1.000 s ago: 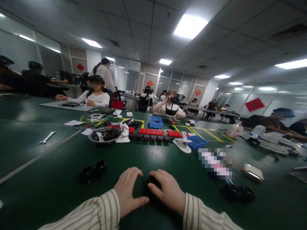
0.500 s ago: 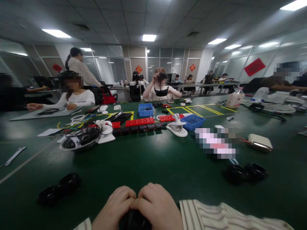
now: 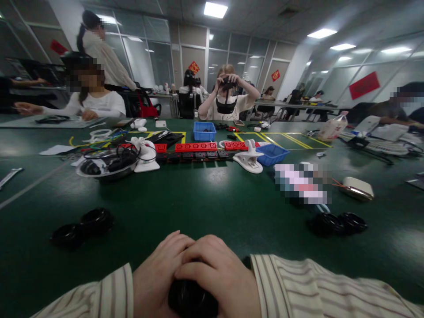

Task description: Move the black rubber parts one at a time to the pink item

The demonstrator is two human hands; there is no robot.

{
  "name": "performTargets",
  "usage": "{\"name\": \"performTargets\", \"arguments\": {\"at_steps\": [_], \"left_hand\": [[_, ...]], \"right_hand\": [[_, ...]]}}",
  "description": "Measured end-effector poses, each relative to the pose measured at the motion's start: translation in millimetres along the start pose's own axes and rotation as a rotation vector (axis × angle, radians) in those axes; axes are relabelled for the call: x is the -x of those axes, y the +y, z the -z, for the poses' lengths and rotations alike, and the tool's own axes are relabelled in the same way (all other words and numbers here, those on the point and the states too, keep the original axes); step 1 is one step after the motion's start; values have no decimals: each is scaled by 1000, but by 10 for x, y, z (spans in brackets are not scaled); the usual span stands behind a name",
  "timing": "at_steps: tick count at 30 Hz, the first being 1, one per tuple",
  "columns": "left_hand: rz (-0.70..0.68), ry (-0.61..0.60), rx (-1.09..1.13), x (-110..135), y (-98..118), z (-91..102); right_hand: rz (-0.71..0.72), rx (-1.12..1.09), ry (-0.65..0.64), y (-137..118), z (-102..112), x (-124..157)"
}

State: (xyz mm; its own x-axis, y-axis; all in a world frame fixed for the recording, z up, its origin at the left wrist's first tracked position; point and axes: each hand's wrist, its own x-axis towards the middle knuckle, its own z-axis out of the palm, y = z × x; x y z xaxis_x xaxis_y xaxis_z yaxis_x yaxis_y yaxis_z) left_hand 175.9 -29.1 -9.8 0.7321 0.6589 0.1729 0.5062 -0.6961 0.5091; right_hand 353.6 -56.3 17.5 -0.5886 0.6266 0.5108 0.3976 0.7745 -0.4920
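Observation:
Both hands are closed around a glossy black rounded piece [image 3: 193, 299] at the front edge of my view. My left hand [image 3: 159, 270] wraps its left side, and my right hand [image 3: 220, 269] covers its top and right, its fingers overlapping those of the left. Much of the piece is hidden under the fingers, so its full shape cannot be made out. On the green table to the left lies a pair of black ring-shaped parts [image 3: 82, 227]. A similar black pair [image 3: 338, 223] lies to the right.
Across the table are red and black socket strips [image 3: 196, 147], a white clip stand [image 3: 248, 160], blue bins [image 3: 272, 154] and a metal bowl [image 3: 107, 170] of dark parts. A wrench [image 3: 10, 177] lies far left, a cream case [image 3: 357, 189] right. Several people sit or stand beyond.
My view has tilted downward, so the table things sit higher in the picture. The right hand's fingers now lap over the left hand's, and more of the black piece shows.

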Motion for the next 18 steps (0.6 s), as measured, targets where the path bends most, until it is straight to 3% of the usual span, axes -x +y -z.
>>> {"name": "performTargets", "arguments": {"at_steps": [3, 6, 11, 18], "left_hand": [[11, 18, 18, -17, 48, 15], [9, -2, 70, -40, 89, 67], [-20, -29, 99, -61, 88, 126], [-51, -64, 40, -13, 28, 77]], "right_hand": [[-77, 62, 74, -17, -99, 34], [-67, 105, 91, -12, -146, 41], [69, 64, 79, 24, -93, 15], [264, -12, -50, 83, -27, 14]]}}
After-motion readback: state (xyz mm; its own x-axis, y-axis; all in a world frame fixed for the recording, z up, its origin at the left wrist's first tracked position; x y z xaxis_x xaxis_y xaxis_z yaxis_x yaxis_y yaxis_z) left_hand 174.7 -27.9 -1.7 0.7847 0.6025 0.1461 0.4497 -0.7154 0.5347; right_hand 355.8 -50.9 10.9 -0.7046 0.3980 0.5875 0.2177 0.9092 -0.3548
